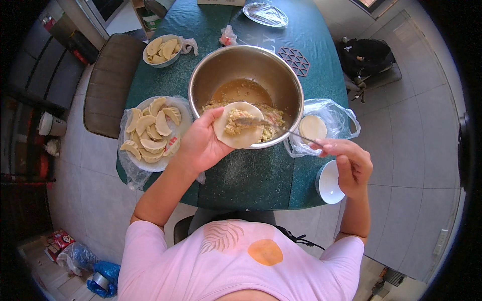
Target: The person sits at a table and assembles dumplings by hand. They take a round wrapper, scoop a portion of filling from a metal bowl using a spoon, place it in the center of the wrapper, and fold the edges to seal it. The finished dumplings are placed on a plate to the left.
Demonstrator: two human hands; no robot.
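My left hand (207, 143) holds a round dumpling wrapper (252, 136) at the near rim of a large steel bowl (198, 75). A mound of pale chopped filling (234, 123) lies on the wrapper. Between the fingers of my right hand (349, 163) is the handle of a metal spoon (306, 138); its tip rests on the filling. More filling (271, 128) and some liquid are in the bowl. To the right, a stack of round wrappers (313, 127) sits on a clear plastic bag (341, 113). Beneath my right hand stands a white bowl (329, 185), partly hidden.
On the left, a plate (182, 108) lined with plastic carries several folded dumplings (153, 128). A smaller bowl (161, 64) farther back holds more dumplings. Behind the steel bowl are a geometric trivet (294, 61) and a film-covered plate (266, 14) on the green tablecloth (241, 183).
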